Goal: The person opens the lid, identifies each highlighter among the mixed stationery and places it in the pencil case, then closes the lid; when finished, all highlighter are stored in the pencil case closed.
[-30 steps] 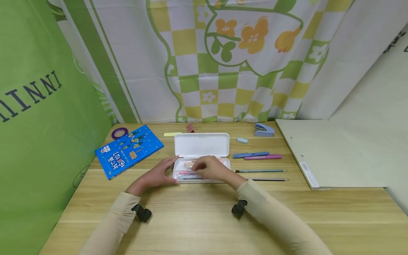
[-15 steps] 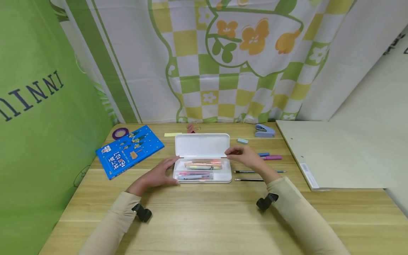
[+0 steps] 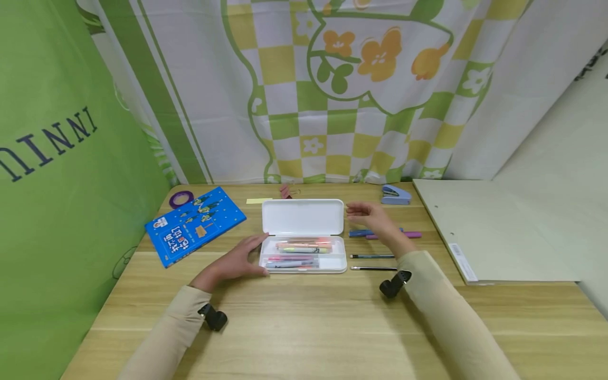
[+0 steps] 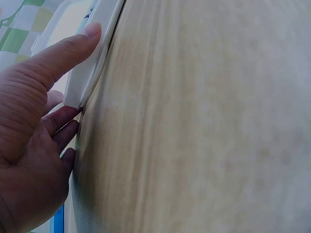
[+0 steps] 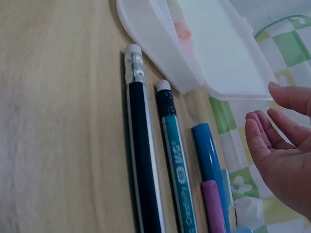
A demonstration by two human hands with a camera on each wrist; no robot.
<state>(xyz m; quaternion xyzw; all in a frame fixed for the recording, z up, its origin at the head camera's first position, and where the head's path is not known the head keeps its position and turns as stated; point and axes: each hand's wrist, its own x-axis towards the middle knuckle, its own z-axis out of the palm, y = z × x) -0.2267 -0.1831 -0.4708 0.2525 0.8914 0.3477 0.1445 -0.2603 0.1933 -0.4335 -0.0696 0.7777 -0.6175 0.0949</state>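
A white pencil case [image 3: 304, 253] lies on the table with its lid [image 3: 302, 217] raised and leaning back. Pens in pink, orange and yellow [image 3: 304, 246] fill much of its two compartments. My left hand [image 3: 237, 258] holds the case's left end, thumb [image 4: 73, 53] on the front wall and fingers round the far corner. Just right of the lid hovers my right hand [image 3: 375, 219], fingers loosely bent with nothing between them; its thumb is close by the lid's corner in the right wrist view. A light-blue eraser, hidden by this hand in the head view, peeks out behind the blue pen [image 5: 209, 150].
Right of the case lie a pink pen [image 3: 408, 235] and two pencils [image 5: 177, 165]. Farther off are a blue stapler [image 3: 396, 195] and a large board [image 3: 494, 232]. A blue book [image 3: 195, 227], purple tape [image 3: 181, 199], yellow strip [image 3: 258, 201] and pink clip [image 3: 285, 191] lie left and behind.
My right hand has left the inside of the case, moving right and then farther back beside the lid. The left hand stays on the case.
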